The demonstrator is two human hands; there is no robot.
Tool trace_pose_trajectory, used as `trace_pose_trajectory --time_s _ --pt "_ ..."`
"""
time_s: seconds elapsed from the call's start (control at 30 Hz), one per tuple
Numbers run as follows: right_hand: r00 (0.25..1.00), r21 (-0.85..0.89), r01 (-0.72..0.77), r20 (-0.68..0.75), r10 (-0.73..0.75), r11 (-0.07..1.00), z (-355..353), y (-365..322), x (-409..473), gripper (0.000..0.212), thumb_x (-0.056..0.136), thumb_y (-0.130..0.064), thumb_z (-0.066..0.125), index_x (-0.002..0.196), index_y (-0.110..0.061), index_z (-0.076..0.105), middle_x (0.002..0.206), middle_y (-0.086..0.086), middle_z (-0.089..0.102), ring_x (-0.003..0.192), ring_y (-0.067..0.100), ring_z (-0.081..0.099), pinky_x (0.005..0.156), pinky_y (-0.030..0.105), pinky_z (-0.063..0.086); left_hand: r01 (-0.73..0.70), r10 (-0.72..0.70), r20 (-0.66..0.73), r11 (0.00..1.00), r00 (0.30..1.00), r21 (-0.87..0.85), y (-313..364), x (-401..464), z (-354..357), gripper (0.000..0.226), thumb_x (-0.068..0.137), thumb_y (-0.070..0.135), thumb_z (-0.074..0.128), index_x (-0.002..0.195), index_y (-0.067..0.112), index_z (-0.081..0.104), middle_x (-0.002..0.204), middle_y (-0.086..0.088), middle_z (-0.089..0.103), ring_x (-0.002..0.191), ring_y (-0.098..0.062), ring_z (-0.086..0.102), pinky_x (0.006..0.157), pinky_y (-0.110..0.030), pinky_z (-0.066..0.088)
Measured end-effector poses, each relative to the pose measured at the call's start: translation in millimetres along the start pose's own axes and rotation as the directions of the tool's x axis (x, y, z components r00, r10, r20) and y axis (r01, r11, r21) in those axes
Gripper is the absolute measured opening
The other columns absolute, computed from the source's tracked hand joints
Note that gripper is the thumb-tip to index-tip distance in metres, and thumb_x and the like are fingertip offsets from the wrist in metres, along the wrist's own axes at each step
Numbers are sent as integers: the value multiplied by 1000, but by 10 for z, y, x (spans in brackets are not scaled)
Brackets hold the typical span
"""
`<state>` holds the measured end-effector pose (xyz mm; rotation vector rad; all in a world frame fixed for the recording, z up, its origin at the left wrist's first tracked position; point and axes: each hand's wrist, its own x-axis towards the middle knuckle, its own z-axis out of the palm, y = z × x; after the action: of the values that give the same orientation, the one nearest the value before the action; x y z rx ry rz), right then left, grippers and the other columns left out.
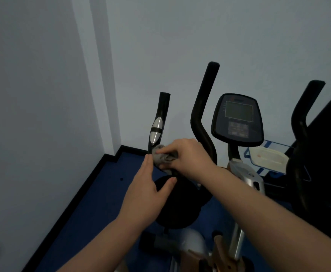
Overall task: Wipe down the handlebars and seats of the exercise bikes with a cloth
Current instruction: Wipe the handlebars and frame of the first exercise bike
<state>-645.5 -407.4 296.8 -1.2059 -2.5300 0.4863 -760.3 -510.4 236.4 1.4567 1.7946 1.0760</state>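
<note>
You are pressing the grey cloth [163,157] around the bike's left handlebar [157,124] with your right hand [188,156], fingers curled over it just below the silver sensor pad. Your left hand [151,185], at seven o'clock of the cloth, is lying flat-fingered, touching its edge and holding nothing. I'm judging the job as early: the tall handlebar [203,114] at two o'clock and the seats, which aren't showing, are waiting.
</note>
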Motion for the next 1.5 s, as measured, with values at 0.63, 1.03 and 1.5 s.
trace_pose_trajectory --time_s 0.63,1.03,1.5 --pt "963 -245 -121 207 174 962 -312 256 -224 20 83 -34 71 102 -39 71 82 -13 52 86 16 59 71 30 48 -96 95 56 995 994 14 -20 13 -34 80 90 55 51 151 41 1 151 32 -12 134 11 4 114 -26 23" --pt "954 -340 -153 194 229 928 -319 101 -141 25 83 -39 69 107 -31 71 96 -2 68 90 19 63 77 34 54 -115 114 65 993 991 -3 -55 21 -36 84 91 53 52 151 39 -4 150 32 -15 138 11 -1 115 -22 17" --pt "982 52 -136 140 128 989 -183 91 -124 34 79 -33 78 113 -32 71 86 -19 51 89 4 54 80 21 45 -154 155 51 988 987 -22 -42 24 -46 90 90 51 56 149 44 -11 153 33 -17 134 17 -4 104 -13 17"
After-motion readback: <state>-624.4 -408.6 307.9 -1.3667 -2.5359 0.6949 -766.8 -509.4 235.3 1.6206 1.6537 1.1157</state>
